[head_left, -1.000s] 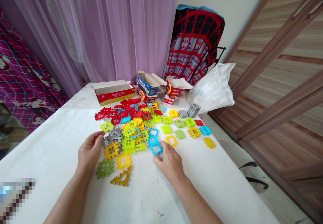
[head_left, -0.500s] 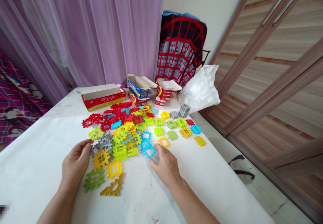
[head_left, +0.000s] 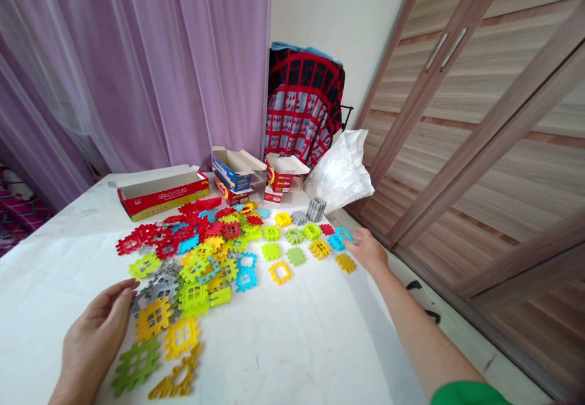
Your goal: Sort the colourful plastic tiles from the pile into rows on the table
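Interlocking plastic waffle blocks lie spread over a white-covered table (head_left: 297, 350), with red ones (head_left: 196, 228) at the back and yellow, green, grey and blue ones in front. My right hand (head_left: 368, 251) is stretched out to the far right, fingertips on a blue block (head_left: 337, 242). A thin blue edge (head_left: 345, 233) shows under those fingers; whether they hold it is unclear. My left hand (head_left: 94, 344) lies open on the table at the lower left. Its fingers sit just beside a grey block (head_left: 162, 286) and a yellow block (head_left: 153, 320), holding nothing.
Open cardboard boxes, red (head_left: 159, 195) and blue (head_left: 233, 170), stand at the table's back edge. Beside them are a white plastic bag (head_left: 340, 173) and a grey stack of blocks (head_left: 316, 209). The table's right edge runs close to my right hand.
My right hand has moved from the blue blocks by the pile out to the far right group. My left hand has drawn slightly back and left, and the view has turned right.
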Motion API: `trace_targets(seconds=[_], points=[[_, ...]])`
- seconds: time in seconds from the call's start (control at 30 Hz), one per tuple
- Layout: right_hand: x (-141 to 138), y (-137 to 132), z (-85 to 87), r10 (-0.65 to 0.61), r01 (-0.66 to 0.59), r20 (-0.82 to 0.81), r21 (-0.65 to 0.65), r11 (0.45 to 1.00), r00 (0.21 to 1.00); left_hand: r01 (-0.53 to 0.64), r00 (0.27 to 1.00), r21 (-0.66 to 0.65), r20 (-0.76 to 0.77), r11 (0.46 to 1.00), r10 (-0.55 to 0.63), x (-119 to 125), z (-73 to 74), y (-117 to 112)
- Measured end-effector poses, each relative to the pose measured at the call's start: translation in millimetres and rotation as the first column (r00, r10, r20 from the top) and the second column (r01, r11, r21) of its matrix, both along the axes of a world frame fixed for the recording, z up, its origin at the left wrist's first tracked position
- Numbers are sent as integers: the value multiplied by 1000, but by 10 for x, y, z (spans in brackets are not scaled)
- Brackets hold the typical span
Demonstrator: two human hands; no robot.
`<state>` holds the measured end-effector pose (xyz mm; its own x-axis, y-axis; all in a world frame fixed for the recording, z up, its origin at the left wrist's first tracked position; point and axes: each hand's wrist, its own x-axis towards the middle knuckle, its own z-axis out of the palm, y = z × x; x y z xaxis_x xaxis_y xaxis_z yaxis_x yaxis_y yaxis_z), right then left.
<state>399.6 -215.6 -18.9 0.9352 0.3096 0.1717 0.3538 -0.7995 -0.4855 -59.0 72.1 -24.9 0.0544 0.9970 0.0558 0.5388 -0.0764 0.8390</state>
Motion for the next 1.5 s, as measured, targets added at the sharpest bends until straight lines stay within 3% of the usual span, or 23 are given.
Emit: trace_targets(seconds=[0.3, 0.6, 1.2, 1.33, 1.5], points=[[58, 78, -76, 51, -46, 22, -184, 982, 998, -52, 998, -24, -38, 998, 51, 1, -49, 42], [31, 89, -106, 68, -61, 26, -220, 974, 997, -55, 998, -55, -27, 997, 54, 16, -52, 47], [-3, 59, -55, 85, -80, 8, -260, 962, 996, -42, 999, 29, -29, 999, 42, -34, -167, 55], [-45, 44, 3, 97, -93, 0, -264, 960, 995, -44, 999, 34, -29, 998, 45, -8, -104, 18], [-195, 116, 93, 176, -141, 122, -253, 957, 977, -21, 1000, -11, -5, 1000, 21, 36, 53, -51]])
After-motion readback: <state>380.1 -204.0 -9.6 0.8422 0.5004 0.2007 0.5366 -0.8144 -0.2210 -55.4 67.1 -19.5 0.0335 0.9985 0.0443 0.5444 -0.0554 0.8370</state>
